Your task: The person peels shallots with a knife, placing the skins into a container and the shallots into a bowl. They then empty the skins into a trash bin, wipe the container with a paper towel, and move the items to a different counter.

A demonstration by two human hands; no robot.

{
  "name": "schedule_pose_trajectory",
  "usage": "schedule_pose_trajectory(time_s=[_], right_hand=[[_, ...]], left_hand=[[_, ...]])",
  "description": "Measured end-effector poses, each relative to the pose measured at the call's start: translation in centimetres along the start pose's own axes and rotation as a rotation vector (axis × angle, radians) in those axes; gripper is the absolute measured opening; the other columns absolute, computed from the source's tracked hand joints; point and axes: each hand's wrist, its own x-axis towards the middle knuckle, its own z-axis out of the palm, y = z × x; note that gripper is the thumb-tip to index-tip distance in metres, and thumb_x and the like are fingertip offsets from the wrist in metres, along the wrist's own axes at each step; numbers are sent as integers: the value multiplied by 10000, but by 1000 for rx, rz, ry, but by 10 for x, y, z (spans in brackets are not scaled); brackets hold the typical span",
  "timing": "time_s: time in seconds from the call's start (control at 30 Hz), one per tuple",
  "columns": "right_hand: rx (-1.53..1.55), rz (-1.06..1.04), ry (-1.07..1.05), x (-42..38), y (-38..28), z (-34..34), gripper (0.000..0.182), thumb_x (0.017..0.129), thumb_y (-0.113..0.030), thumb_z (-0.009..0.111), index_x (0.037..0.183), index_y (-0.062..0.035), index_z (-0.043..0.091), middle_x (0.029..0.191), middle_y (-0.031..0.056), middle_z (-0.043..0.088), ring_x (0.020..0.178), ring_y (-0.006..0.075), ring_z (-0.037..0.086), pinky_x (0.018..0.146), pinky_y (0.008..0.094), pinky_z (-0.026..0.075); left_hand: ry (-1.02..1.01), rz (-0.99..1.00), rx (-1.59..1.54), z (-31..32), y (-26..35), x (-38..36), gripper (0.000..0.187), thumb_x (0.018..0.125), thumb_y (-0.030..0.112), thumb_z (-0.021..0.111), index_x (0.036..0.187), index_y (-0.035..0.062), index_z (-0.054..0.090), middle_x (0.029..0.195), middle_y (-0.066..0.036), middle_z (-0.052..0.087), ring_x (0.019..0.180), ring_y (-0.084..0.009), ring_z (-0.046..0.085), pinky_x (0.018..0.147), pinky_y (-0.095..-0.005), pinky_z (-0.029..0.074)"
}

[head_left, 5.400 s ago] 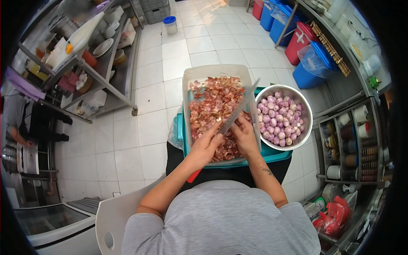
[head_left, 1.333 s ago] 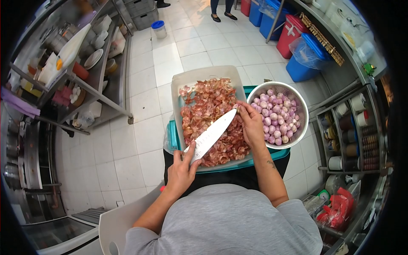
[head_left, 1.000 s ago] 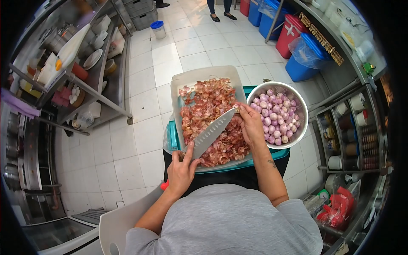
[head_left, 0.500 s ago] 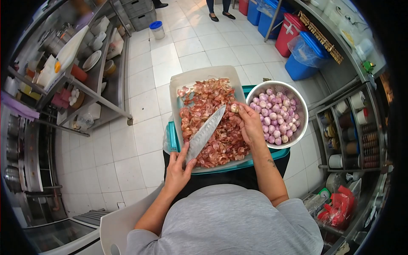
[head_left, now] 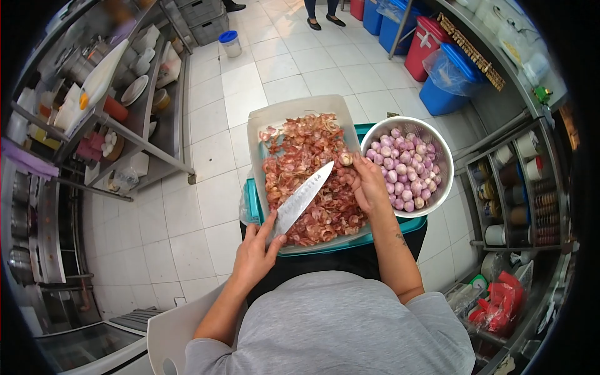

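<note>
My left hand (head_left: 257,250) is closed on a wide-bladed kitchen knife (head_left: 303,200), its fingers by the heel of the blade. The handle is hidden. The blade slants up and right over a pale plastic tub (head_left: 255,131) of reddish-brown papery shallot skins (head_left: 300,140). Between the fingertips of my right hand (head_left: 369,181) is a small pale shallot (head_left: 345,159), just beyond the knife tip and apart from it. Right of the tub, a metal colander (head_left: 447,165) is full of peeled pinkish-purple shallots (head_left: 403,172).
Steel shelves (head_left: 140,150) with pots and plates stand at the left. A rack of jars (head_left: 515,187) is at the right. Blue bins (head_left: 440,97) and a red bin (head_left: 425,53) line the back right. A person's feet (head_left: 325,24) show at the top, near a lidded bucket (head_left: 230,45).
The knife has shifted slightly, its tip a little lower and to the right. My left hand has moved slightly with it; the right hand still pinches the shallot.
</note>
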Motion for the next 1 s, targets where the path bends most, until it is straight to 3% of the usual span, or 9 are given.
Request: schedule_pose_trajectory(time_s=[0.17,0.27,0.43,0.53,0.63,0.73,0.8,0.9,1.0], right_hand=[[-83,-90,-14,-1,-1,-5,248,961,-136,521,1146,19,578,966,66,635,816,110,608,685,222,499],[-136,-117,10,-4,-4,-4,275,944,-81,534,1194,29,565,1006,76,630,845,110,610,713,223,508],[-164,-132,2,-6,-9,-6,284,928,-56,543,1197,33,571,1046,91,631,878,110,611,749,223,516],[-245,-113,-23,-5,-10,-15,315,915,-39,546,1220,36,554,1108,89,620,997,126,596,821,255,508],[-441,-243,53,-4,-20,-26,318,905,-44,564,1217,17,568,1100,86,627,977,131,598,828,251,493],[-704,-498,234,0,-38,-47,288,879,-33,579,1164,-8,606,1073,71,627,959,124,597,758,252,499],[-985,-663,329,5,-53,-72,305,855,-47,602,1159,-35,615,1092,108,611,927,171,607,765,282,506],[-1269,-555,542,-2,-80,-78,313,827,-53,602,1139,-34,624,1117,156,593,937,255,599,833,350,490],[-1689,-743,676,-2,-77,-84,324,808,-55,591,1130,-41,628,1098,176,594,977,315,576,908,401,446]], left_hand=[[-25,20,241,-6,-2,4,549,869,326,621,1366,180,440,991,-178,507,746,-380,611,636,-444,521],[-66,-40,349,-14,5,5,535,864,319,631,1354,188,463,965,-136,508,734,-315,607,663,-426,507],[-122,-84,390,-32,18,5,544,839,328,657,1336,200,479,967,-135,518,747,-307,623,680,-422,505],[-170,-121,416,-48,22,3,554,833,343,659,1335,198,476,997,-157,524,780,-333,628,699,-436,509],[-180,-163,438,-65,24,-2,572,817,350,674,1331,194,480,1008,-161,528,800,-337,629,703,-435,509],[-160,-201,466,-79,27,-8,579,793,349,698,1316,200,499,993,-146,536,785,-321,629,694,-425,507],[-150,-212,487,-86,24,-11,580,787,355,701,1312,205,504,985,-143,539,776,-319,630,690,-423,507],[-144,-215,455,-99,25,-15,569,781,330,712,1303,210,517,966,-130,544,761,-294,638,676,-409,507],[-92,-189,341,-107,18,-16,556,780,290,721,1295,196,534,927,-122,537,711,-261,618,654,-379,496]])
